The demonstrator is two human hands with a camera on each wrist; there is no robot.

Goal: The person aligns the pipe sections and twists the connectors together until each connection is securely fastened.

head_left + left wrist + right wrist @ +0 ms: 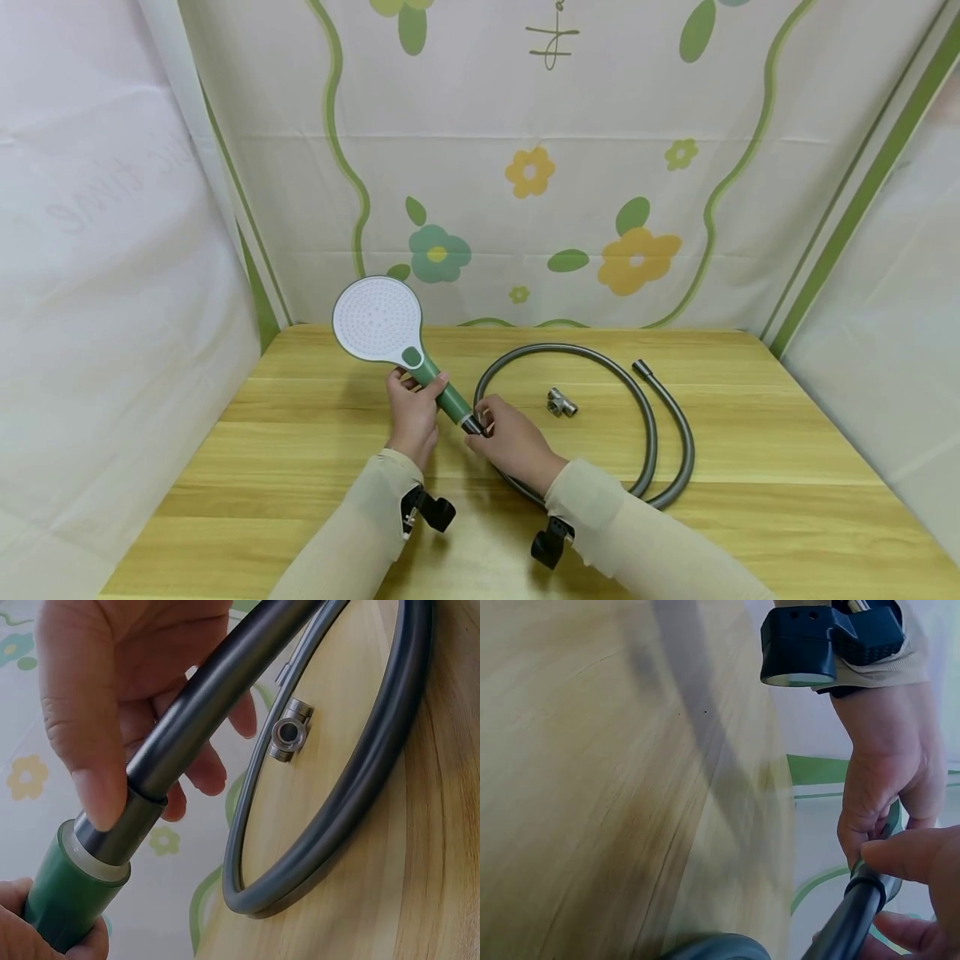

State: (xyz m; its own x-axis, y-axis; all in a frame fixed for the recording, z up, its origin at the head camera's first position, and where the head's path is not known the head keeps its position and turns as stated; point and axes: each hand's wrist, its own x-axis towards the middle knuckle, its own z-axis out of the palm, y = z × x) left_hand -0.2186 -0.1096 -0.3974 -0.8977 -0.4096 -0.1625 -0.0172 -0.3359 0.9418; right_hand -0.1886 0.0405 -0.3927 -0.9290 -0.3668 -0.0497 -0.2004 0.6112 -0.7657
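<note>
Left wrist view crops the hose [217,691].

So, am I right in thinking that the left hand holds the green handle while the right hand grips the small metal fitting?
Not quite: the head view shows the right hand gripping the hose's end; the metal fitting lies on the table. The left hand does hold the green handle.
</note>
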